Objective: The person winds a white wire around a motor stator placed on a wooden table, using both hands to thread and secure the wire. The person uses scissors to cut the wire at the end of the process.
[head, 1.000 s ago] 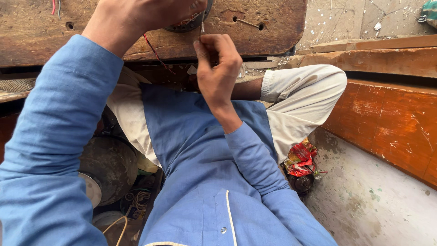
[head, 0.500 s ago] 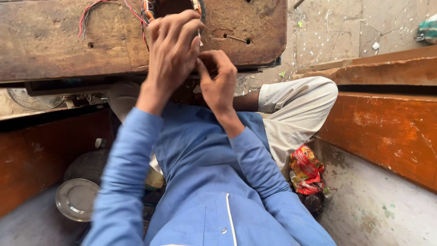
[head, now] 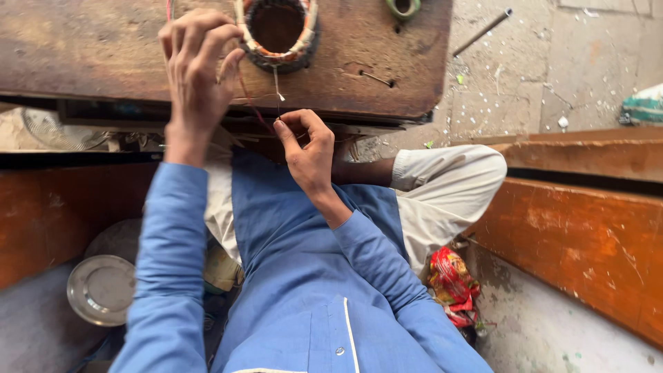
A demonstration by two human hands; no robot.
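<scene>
L hand shifted left — coil uncovered

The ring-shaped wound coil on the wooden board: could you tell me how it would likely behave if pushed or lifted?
The wound coil looks dense with wire, so probably heavy for its size. Lying flat on the wooden board, it seems unlikely to roll. The thin wire running between the left hand and right hand would likely trail limply.

wound ring cut off above, thread too thin
</scene>
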